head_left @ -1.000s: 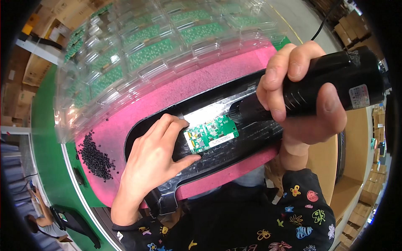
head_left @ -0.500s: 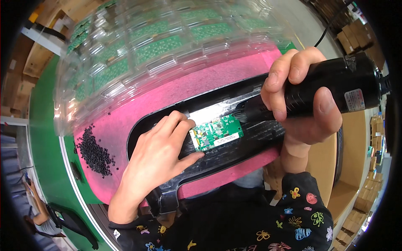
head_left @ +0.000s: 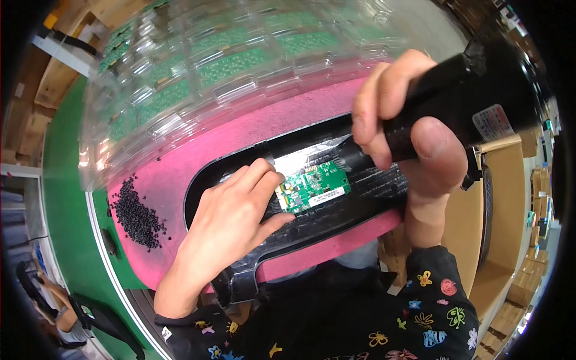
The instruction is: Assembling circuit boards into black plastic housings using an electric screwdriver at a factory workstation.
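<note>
A small green circuit board (head_left: 327,183) with a white label strip lies in a long black plastic housing (head_left: 282,243). My left hand (head_left: 231,210) grips the board's left end between thumb and fingers. My right hand (head_left: 414,126) is wrapped round a thick black handheld power tool (head_left: 468,90), which looks like an electric screwdriver. Its narrow dark nose (head_left: 354,157) points down-left, close to the board's upper right corner. Whether the tip touches the board I cannot tell, as it is blurred.
Under the housing is a pink mat (head_left: 300,114) on a green table (head_left: 63,198). A pile of tiny black pieces (head_left: 137,216), apparently screws, lies at its left. Stacked clear plastic trays (head_left: 222,84) with green boards stand behind. An open cardboard box (head_left: 501,222) is at right; another person's arm (head_left: 57,294) shows far left.
My right hand has shifted left, and the tool's rear end has swung up and away, making it steeper in the picture. My left hand keeps its hold on the circuit board.
</note>
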Motion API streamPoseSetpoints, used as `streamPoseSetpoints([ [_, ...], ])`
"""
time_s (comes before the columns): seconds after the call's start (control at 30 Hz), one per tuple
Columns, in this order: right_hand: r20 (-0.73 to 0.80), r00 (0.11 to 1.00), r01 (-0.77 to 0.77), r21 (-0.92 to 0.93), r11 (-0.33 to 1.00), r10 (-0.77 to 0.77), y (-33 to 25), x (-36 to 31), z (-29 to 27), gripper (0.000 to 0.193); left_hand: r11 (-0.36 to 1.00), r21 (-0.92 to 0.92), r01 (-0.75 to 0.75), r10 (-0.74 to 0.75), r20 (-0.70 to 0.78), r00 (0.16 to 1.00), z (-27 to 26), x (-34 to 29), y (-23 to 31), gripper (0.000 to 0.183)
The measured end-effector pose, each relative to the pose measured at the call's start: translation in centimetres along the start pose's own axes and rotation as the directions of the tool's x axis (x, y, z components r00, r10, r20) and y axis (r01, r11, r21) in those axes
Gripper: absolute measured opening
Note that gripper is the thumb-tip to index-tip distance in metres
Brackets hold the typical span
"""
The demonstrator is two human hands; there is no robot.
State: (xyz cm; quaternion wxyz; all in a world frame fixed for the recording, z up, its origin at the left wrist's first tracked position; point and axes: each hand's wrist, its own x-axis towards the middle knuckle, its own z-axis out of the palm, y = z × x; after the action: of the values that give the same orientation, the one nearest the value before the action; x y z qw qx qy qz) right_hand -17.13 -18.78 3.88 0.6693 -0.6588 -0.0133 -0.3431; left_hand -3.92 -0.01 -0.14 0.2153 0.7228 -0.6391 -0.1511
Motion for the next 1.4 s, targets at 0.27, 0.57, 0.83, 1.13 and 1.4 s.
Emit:
streamPoseSetpoints([
  [0.27,-0.001,0.999,-0.034,-0.065,0.997,0.034,0.6,-0.2,0.5,0.036,0.999,0.014,0.029,-0.029,0.009,1.0,-0.3,0.2,0.4,0.043],
  [0.57,0.073,0.996,-0.056,-0.014,0.998,0.057,0.5,0.3,-0.1,0.035,0.997,0.059,-0.039,0.039,0.0,0.999,-0.1,-0.2,0.1,0.041],
  [0.83,-0.195,0.969,-0.097,0.272,0.957,0.154,-2.8,1.5,4.2,0.036,0.989,0.042,-0.14,0.146,-0.185,0.972,0.3,-0.5,-0.8,0.043],
  [1.13,-0.266,0.949,-0.072,0.337,0.939,0.168,-1.3,1.6,5.7,0.034,0.945,0.007,-0.327,0.28,-0.533,0.798,0.3,-0.2,-1.2,0.018],
  [1.4,0.044,0.998,0.014,0.375,0.927,-0.034,-2.1,-0.1,2.7,0.042,0.956,-0.224,-0.187,0.027,-0.569,0.822,0.6,-0.2,-0.9,0.014],
])
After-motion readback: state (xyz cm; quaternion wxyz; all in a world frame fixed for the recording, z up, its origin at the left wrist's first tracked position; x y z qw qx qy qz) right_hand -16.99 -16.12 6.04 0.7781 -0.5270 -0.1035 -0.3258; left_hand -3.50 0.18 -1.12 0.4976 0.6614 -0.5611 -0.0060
